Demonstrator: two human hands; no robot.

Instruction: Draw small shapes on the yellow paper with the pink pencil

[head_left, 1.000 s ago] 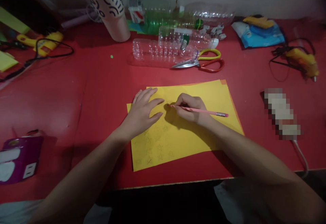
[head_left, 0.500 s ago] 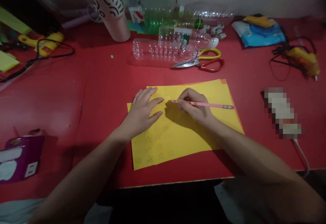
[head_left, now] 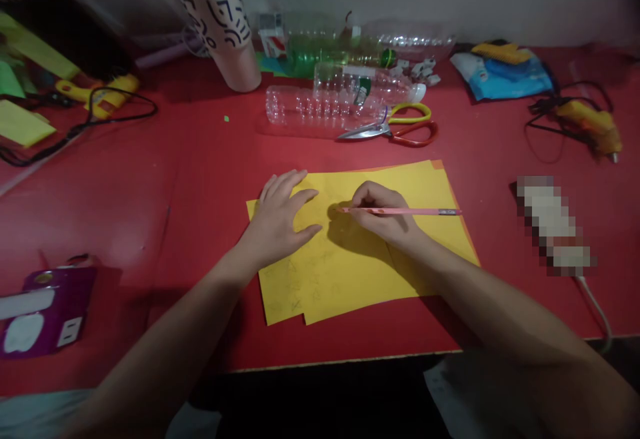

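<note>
Sheets of yellow paper (head_left: 365,279) lie overlapped on the red table, with an orange edge peeking out at the upper right. Faint pencil stars mark their lower left part. My left hand (head_left: 280,219) rests on the left side of the paper, fingers spread, holding nothing. Pinched in my right hand (head_left: 383,209) is a pink pencil (head_left: 423,212). Its tip points left, at or just above the paper; contact is hard to make out. The eraser end sticks out to the right.
Behind the paper lie scissors (head_left: 365,132) and clear plastic bottles (head_left: 290,106). A patterned tumbler (head_left: 227,32) stands at back left. Yellow glue guns (head_left: 593,126) with cords, a blue wipes pack (head_left: 500,76), a blurred-out corded object (head_left: 553,219) and a purple box (head_left: 60,306) sit around.
The view has shifted slightly. The pencil has turned nearer to level, and its tip sits a little lower on the paper. My left hand stays spread in place.
</note>
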